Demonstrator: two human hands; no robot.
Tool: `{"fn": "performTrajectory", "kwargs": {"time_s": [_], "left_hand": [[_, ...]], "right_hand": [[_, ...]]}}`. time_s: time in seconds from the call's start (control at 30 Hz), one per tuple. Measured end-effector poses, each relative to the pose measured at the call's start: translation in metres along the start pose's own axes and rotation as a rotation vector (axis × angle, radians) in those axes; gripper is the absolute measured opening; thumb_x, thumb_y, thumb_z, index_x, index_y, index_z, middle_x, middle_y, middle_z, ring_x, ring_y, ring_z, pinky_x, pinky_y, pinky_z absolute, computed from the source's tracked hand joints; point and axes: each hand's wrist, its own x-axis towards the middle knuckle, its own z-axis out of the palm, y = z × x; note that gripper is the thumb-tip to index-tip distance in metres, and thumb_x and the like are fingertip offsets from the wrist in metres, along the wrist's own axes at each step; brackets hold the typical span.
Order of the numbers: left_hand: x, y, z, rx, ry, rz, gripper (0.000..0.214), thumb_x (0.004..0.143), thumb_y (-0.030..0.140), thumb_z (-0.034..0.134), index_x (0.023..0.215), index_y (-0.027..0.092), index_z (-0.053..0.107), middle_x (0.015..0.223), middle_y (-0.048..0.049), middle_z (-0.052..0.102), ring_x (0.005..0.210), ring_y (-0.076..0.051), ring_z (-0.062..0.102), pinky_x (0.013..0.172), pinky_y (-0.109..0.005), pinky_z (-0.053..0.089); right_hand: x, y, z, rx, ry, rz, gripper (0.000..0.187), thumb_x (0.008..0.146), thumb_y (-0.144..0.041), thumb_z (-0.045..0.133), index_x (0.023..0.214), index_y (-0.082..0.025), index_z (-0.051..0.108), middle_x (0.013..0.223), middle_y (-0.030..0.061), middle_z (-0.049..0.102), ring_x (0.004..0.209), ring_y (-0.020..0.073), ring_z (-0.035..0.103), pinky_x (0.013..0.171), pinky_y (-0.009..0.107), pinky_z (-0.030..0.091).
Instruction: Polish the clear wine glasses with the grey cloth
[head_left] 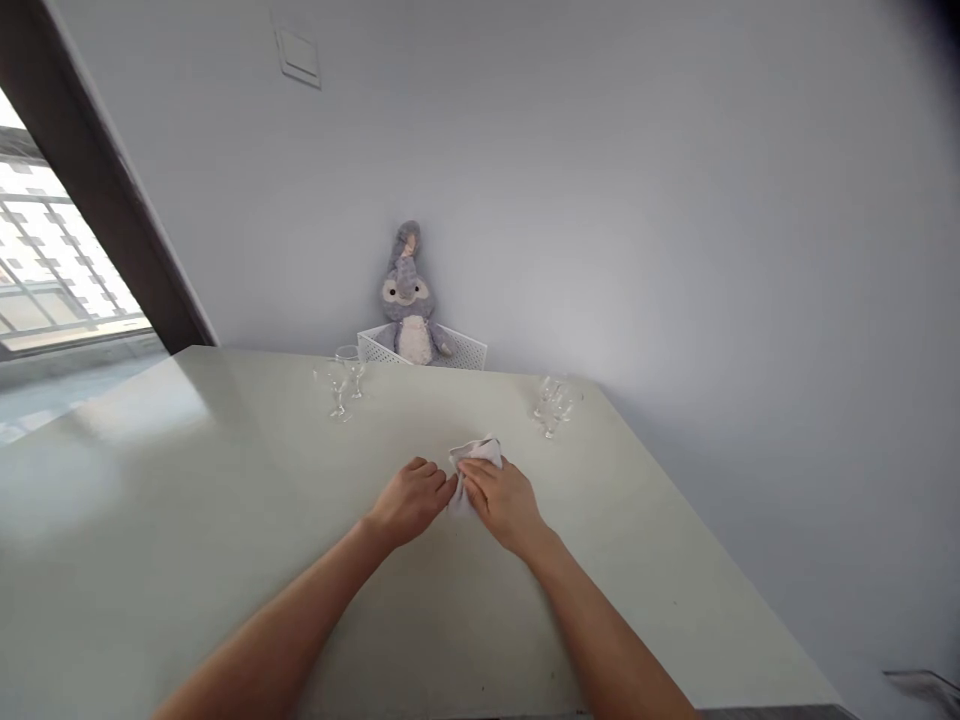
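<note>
A pale table (247,520) spreads beneath the hands; past its far edge, a grey long-eared plush toy (409,305) sits in a white perforated basket (468,350). One stemmed-glass group (339,384) stands by that edge, left of centre; another glass cluster (553,402) is near the far right corner. The right hand (511,502) grasps a crumpled cloth (481,452) mid-surface; the left hand (414,502) is curled at its side, whether pinching I cannot tell. Light, even finger pressure should control the folds. The left edge seems to offer most sweep; the right edge is nearer, and glassware limits forward reach.
</note>
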Motion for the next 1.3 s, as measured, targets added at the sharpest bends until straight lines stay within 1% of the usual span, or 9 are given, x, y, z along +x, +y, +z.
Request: {"fn": "performTrajectory", "kwargs": {"time_s": [0.17,0.27,0.37,0.5,0.63,0.8,0.97,1.13,1.3], "left_hand": [[-0.003,0.007,0.015,0.055,0.012,0.016,0.018,0.071,0.035,0.064,0.085,0.024,0.063,0.061,-0.0051,0.051,0.071,-0.022,0.051,0.085,-0.041,0.033],[-0.003,0.004,0.025,0.077,0.113,-0.053,0.022,0.071,0.035,0.064,0.089,0.023,0.063,0.062,-0.0041,0.050,0.069,-0.021,0.052,0.081,-0.038,0.036],[-0.004,0.006,0.032,0.349,0.148,-0.070,0.022,0.079,0.033,0.055,0.098,0.023,0.059,0.075,-0.0049,0.054,0.072,-0.020,0.054,0.076,-0.036,0.040],[-0.006,0.014,0.038,0.752,0.190,-0.001,0.029,0.086,0.028,0.042,0.114,0.021,0.048,0.107,-0.0097,0.050,0.091,-0.021,0.053,0.076,-0.035,0.045],[-0.009,0.022,0.050,0.857,0.257,0.018,0.040,0.084,0.016,0.039,0.124,0.018,0.039,0.133,-0.0132,0.036,0.108,-0.024,0.047,0.081,-0.036,0.046],[-0.014,0.031,0.055,0.782,0.202,0.003,0.047,0.081,0.015,0.042,0.128,0.018,0.039,0.136,-0.0109,0.035,0.115,-0.026,0.042,0.092,-0.042,0.039],[-0.005,0.027,0.035,0.304,0.201,-0.245,0.032,0.079,0.037,0.051,0.109,0.025,0.053,0.131,-0.0063,0.042,0.114,-0.026,0.044,0.091,-0.044,0.039],[0.007,0.017,0.021,-0.421,0.206,-0.394,0.059,0.071,0.046,0.060,0.119,0.019,0.038,0.110,-0.0121,0.059,0.097,-0.025,0.057,0.078,-0.039,0.047],[0.011,0.015,0.014,-0.458,0.368,-0.405,0.051,0.071,0.042,0.062,0.109,0.017,0.042,0.102,-0.0112,0.062,0.095,-0.024,0.060,0.080,-0.040,0.047]], "right_hand": [[0.005,0.029,-0.004,0.805,0.015,0.501,0.036,0.080,-0.044,0.048,0.085,-0.014,0.068,0.078,0.0041,0.067,0.070,0.0172,0.059,0.064,0.028,0.043],[0.008,0.030,0.008,1.276,0.280,0.735,0.031,0.072,-0.044,0.060,0.076,-0.014,0.066,0.065,0.0001,0.063,0.060,0.0138,0.056,0.056,0.025,0.043],[0.011,0.014,0.024,1.596,0.475,0.742,0.025,0.070,-0.040,0.064,0.082,-0.018,0.064,0.080,0.0000,0.066,0.074,0.0157,0.059,0.067,0.029,0.047],[0.009,-0.013,0.036,1.728,0.439,0.582,0.036,0.078,-0.048,0.053,0.101,-0.020,0.060,0.106,0.0039,0.062,0.096,0.0200,0.056,0.077,0.034,0.047],[0.002,-0.028,0.046,1.649,0.377,0.506,0.036,0.080,-0.045,0.053,0.107,-0.023,0.057,0.111,0.0039,0.059,0.099,0.0194,0.055,0.081,0.034,0.045],[-0.003,-0.025,0.058,1.487,0.286,0.496,0.034,0.077,-0.037,0.059,0.105,-0.019,0.058,0.102,0.0060,0.063,0.090,0.0185,0.058,0.076,0.031,0.045],[-0.003,-0.004,0.055,1.105,0.278,0.529,0.033,0.079,-0.042,0.053,0.095,-0.014,0.060,0.080,0.0046,0.064,0.072,0.0168,0.057,0.063,0.027,0.044],[-0.006,-0.002,0.052,0.523,0.097,0.334,0.027,0.083,-0.039,0.046,0.085,-0.016,0.061,0.073,0.0017,0.062,0.067,0.0159,0.054,0.060,0.026,0.042],[-0.012,-0.002,0.055,0.041,0.070,0.089,0.040,0.081,-0.012,0.039,0.119,-0.017,0.048,0.106,0.0099,0.061,0.089,0.0212,0.056,0.075,0.032,0.044]]}}
